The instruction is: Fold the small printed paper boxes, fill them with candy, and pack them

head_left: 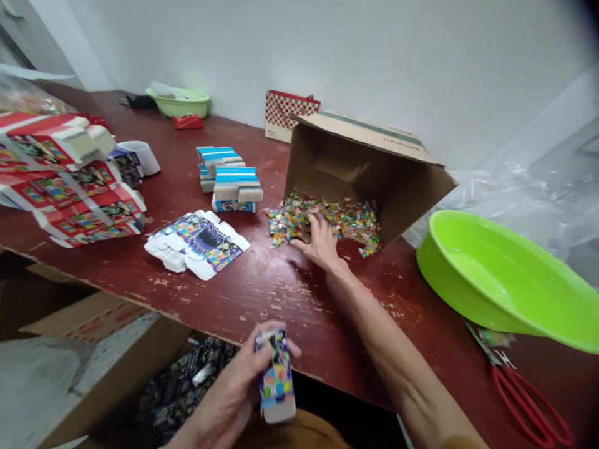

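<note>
My left hand (246,374) is wrapped round a small printed candy box (276,374), held upright in front of the table's near edge. My right hand (321,243) reaches across to a heap of small wrapped candies (346,215) spilling from a cardboard box laid on its side (365,156). Its fingers are spread and touch the near left part of the heap; whether any candy is under them is hidden. To the left of that hand lies a fanned stack of flat, unfolded purple cartons (201,240).
Red printed carton bundles (88,181) are stacked at left, and blue-edged bundles (234,181) stand mid-table. A lime green basin (496,274) and red-handled scissors (528,399) are at right. Below the edge, an open carton holds dark small boxes (191,380).
</note>
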The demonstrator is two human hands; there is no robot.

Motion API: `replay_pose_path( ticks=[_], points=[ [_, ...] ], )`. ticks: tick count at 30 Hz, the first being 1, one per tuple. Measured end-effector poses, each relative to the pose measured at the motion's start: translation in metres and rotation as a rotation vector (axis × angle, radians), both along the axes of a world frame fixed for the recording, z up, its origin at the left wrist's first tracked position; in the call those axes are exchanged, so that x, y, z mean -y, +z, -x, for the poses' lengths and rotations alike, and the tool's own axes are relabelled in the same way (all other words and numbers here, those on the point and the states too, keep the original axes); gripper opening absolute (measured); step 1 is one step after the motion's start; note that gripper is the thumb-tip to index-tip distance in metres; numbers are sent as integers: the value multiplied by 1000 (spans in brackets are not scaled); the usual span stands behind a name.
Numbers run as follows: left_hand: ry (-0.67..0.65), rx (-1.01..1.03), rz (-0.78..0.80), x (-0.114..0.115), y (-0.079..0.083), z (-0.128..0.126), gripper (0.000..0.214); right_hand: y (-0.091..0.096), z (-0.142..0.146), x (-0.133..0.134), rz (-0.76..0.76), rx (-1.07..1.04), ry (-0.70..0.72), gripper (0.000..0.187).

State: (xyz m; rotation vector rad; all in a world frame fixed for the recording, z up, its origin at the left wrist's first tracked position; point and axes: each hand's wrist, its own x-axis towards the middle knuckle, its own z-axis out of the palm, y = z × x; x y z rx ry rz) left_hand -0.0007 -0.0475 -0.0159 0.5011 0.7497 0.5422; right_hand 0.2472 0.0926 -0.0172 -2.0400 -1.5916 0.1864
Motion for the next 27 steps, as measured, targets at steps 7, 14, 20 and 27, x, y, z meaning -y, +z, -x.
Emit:
replay_pose_path(
  ticks=[7,14,20,27],
  points=[
    [-281,-95,-165,1,-41,51,42,-20,-1,-36,87,77,-36,49],
    [-816,-422,-434,-29,-39,94,36,-32,4,25,-32,67,104,28],
    [-331,-207,-334,-33,-18,49,29,8,19,78,-97,-547,284,27],
    [-282,-325,-557,-27,-2,17,21,17,59,130,78,-825,495,13]
  ],
)
